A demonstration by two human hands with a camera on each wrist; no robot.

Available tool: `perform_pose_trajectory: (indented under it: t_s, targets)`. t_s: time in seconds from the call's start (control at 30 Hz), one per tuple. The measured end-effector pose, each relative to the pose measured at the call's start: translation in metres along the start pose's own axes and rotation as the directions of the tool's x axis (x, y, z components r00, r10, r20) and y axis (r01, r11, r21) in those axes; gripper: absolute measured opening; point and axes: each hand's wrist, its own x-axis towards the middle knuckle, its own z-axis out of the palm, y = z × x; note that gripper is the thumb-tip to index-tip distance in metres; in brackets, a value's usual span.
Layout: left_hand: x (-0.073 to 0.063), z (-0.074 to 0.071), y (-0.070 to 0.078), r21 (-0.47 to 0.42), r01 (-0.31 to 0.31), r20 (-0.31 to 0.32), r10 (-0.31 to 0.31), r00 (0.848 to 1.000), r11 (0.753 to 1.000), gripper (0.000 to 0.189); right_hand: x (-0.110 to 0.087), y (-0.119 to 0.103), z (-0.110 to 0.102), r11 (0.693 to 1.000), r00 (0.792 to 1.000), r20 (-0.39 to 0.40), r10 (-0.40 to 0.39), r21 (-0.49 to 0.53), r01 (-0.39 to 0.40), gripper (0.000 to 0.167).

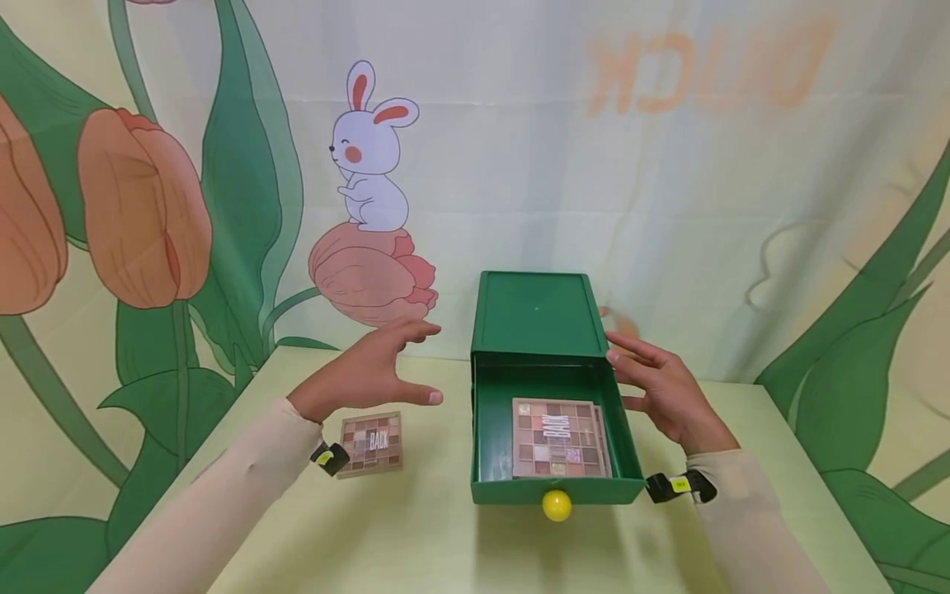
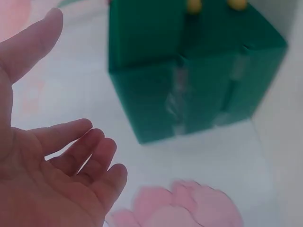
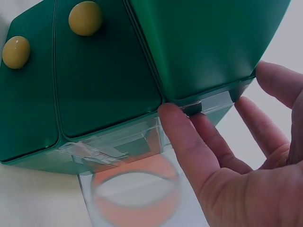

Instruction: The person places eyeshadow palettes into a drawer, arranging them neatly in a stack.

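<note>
A green drawer unit (image 1: 536, 313) stands on the table with its top drawer (image 1: 512, 492) pulled out by a round yellow knob (image 1: 557, 506). Inside lie stacked eyeshadow palettes (image 1: 552, 441) printed BACK. Another palette (image 1: 371, 444) lies on the table to the left, partly behind the left wrist. Just above that palette, my left hand (image 1: 364, 371) hovers with thumb and fingers spread, holding nothing. My right hand (image 1: 668, 392) is at the unit's right side. In the right wrist view, its fingertips (image 3: 171, 113) rest along the side edge near clear tape.
Below the pulled-out drawer, the unit has two closed drawers with yellow knobs (image 3: 85, 19). Behind it hangs a curtain (image 1: 519, 165) printed with tulips and a rabbit. A pale green cloth (image 1: 416, 536) covers the table.
</note>
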Motion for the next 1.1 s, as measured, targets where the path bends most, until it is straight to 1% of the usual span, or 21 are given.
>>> perform_pose_trajectory:
  t_s: [0.13,0.27,0.37,0.43,0.53,0.67,0.77,0.97,1.1]
  targets:
    - [-0.002,0.002,-0.029,-0.049,0.047,-0.012,-0.048,0.999,0.998,0.097,0.000,0.001,0.000,1.000,1.000,0.000,0.002,0.005,-0.002,0.069]
    - [-0.001,0.004,-0.060,-0.111,0.058,-0.038,-0.063,0.997,0.992,0.097,-0.001,0.001,0.000,1.000,1.000,-0.002,0.000,0.014,0.000,0.069]
    - [-0.002,0.006,-0.081,-0.129,0.072,-0.051,-0.079,0.996,0.989,0.096,0.000,0.001,0.001,1.000,1.000,-0.001,0.002,0.022,-0.002,0.069]
    - [-0.002,0.008,-0.091,-0.134,0.094,-0.049,-0.101,0.994,0.986,0.096,0.000,0.001,0.001,1.000,1.000,0.001,0.004,0.026,-0.004,0.069]
    - [-0.003,0.011,-0.105,-0.144,0.131,-0.049,-0.139,0.989,0.981,0.096,0.000,0.001,0.001,0.999,1.000,0.003,0.005,0.034,-0.005,0.069]
    - [-0.004,0.014,-0.120,-0.164,0.151,-0.052,-0.162,0.985,0.975,0.096,-0.001,0.001,0.002,1.000,1.000,-0.003,0.006,0.029,-0.006,0.068]
    - [-0.005,0.017,-0.130,-0.176,0.154,-0.057,-0.166,0.984,0.972,0.095,-0.001,0.001,0.002,1.000,1.000,-0.009,0.009,0.018,-0.009,0.068]
    - [-0.005,0.023,-0.146,-0.194,0.172,-0.074,-0.189,0.979,0.966,0.094,0.000,0.001,0.001,1.000,1.000,-0.011,0.008,0.012,-0.008,0.067]
    - [-0.005,0.028,-0.155,-0.197,0.190,-0.068,-0.206,0.976,0.962,0.095,0.000,0.000,0.001,1.000,1.000,-0.012,0.003,0.010,-0.003,0.067]
